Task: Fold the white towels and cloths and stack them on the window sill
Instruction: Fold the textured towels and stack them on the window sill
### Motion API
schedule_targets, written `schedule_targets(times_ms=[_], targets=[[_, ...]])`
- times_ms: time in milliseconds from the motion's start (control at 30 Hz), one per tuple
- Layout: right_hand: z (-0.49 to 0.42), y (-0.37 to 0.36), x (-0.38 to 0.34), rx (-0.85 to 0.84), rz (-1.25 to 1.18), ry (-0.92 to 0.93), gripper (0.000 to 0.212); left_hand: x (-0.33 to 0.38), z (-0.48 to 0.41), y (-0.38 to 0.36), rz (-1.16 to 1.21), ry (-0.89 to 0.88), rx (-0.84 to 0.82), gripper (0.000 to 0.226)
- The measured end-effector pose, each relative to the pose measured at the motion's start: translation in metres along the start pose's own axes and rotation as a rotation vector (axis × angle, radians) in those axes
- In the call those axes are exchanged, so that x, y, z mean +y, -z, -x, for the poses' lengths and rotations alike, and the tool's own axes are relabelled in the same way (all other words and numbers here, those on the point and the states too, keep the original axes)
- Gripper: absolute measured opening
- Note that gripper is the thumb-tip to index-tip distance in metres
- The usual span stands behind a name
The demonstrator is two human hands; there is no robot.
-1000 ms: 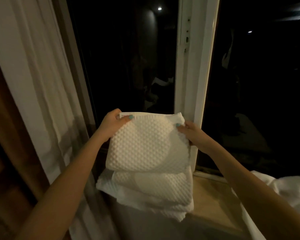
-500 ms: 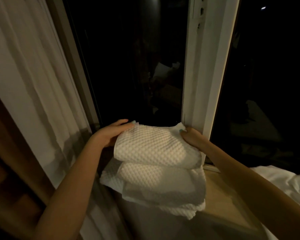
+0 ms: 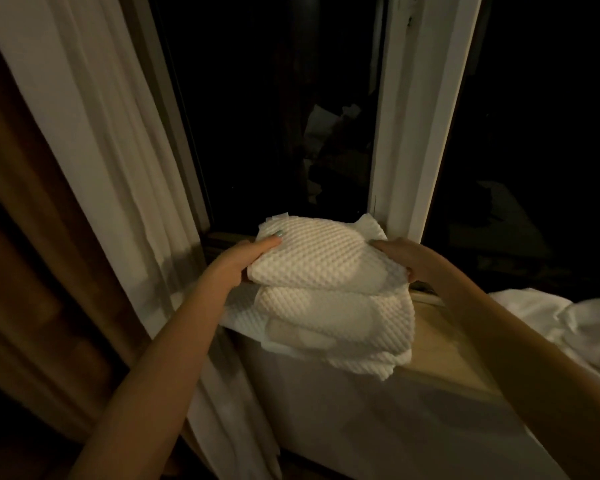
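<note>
a folded white towel (image 3: 312, 258) is gripped at its opposite edges by the left hand (image 3: 243, 261) and the right hand (image 3: 406, 258), and is laid atop the stack of towels (image 3: 326, 320) on the window sill (image 3: 440, 344).

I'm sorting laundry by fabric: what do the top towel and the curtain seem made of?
The top towel looks like matte white waffle-weave cloth, probably cotton: a grid of raised dimples shows. The curtain seems thin, matte woven fabric, hanging in vertical folds; fibre unclear.
</note>
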State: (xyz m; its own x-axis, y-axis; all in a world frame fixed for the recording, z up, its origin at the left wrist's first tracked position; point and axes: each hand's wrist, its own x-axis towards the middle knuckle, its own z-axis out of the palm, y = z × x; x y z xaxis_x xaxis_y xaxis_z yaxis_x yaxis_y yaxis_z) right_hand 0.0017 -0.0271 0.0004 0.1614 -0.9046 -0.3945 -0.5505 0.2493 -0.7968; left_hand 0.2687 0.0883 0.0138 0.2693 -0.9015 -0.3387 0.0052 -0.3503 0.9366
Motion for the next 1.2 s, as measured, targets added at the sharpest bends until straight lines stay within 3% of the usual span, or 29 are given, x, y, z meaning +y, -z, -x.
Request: schedule_targets(times_ms=[67,300,467,533,600,667,767,867,1200], targets=[[0.004,-0.003,0.002,0.080,0.017,0.051,0.065,-0.001,0.001,-0.001,0.033,-0.016,-0.037,0.067],[0.013,0.009,-0.006,0.273,0.038,0.223,0.052,0.022,-0.001,-0.012,-0.098,-0.218,0.066,0.075],[0.018,0.018,0.014,0.263,0.078,0.176,0.058,0.024,0.000,-0.024,-0.436,-0.098,0.076,0.115],[0.026,0.014,0.029,0.206,0.038,0.184,0.054,0.024,0.010,-0.037,-0.571,-0.137,0.229,0.105],[0.043,0.015,0.043,0.217,-0.044,0.233,0.055,0.024,0.023,-0.054,-0.645,-0.304,0.418,0.085],[0.063,0.020,0.060,0.284,-0.093,0.259,0.064,0.021,0.037,-0.081,-0.615,-0.530,0.488,0.064],[0.093,0.038,0.098,0.379,-0.047,0.226,0.063,0.013,0.051,-0.138,-0.579,-0.746,0.313,0.044],[0.121,0.071,0.137,0.472,0.008,0.198,0.054,-0.001,0.067,-0.203,-0.541,-0.836,0.077,0.036],[0.186,0.196,0.276,0.825,-0.067,0.123,0.033,-0.063,0.094,-0.406,-0.449,-0.849,-0.240,0.030]])
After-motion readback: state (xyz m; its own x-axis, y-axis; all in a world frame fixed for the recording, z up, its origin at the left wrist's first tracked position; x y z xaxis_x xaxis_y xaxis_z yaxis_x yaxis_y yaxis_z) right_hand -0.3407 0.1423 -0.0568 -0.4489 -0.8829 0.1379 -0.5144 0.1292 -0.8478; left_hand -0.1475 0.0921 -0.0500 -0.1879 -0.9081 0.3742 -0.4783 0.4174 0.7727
